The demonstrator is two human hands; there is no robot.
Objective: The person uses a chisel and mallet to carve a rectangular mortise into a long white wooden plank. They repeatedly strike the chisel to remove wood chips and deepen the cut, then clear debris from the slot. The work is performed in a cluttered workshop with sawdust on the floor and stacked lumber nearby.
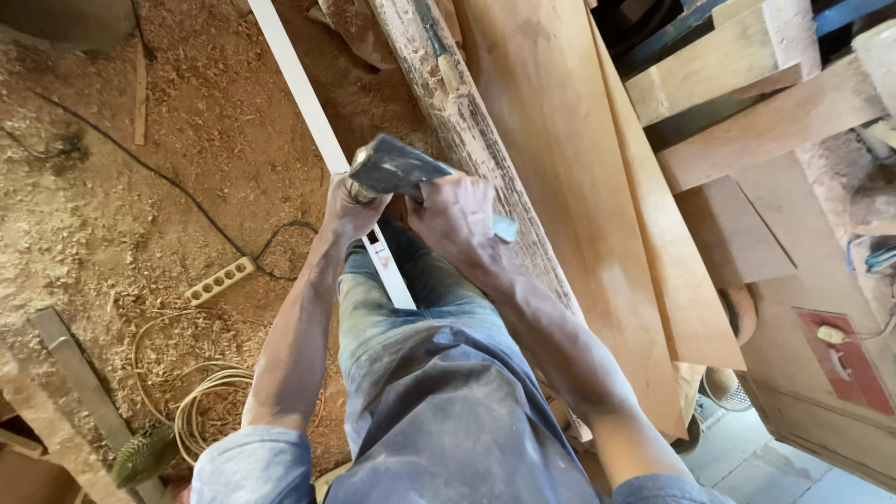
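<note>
The hammer (397, 170), its dark grey block-shaped head uppermost, is gripped in both hands above the person's knees, over the sawdust floor (187, 140) and just beside the near edge of a worn plank (467, 121). The left hand (353, 207) is clenched around the part under the head's left end; the right hand (457, 219) is clenched beside it, the two nearly touching, and a pale blue-grey end (504, 229) juts out past the right knuckles. What that end belongs to cannot be told. A white strip (299, 84) runs from the top edge of the floor down under the left hand and on over the blue trousers (420, 373). To the right of the worn plank lie broad boards (579, 187), leaning side by side and filling the middle; further right are stacked offcuts (737, 233) and a red plate (845, 359) near the right edge. On the floor to the left, a black cable (177, 187) winds to a pale socket strip (219, 280), a coil of light cord (201, 401) lies near the left elbow, and a grey bar (79, 373) slants along the lower left corner. A thin stick (140, 89) lies near the top left. The worn plank stands close against the right hand.
</note>
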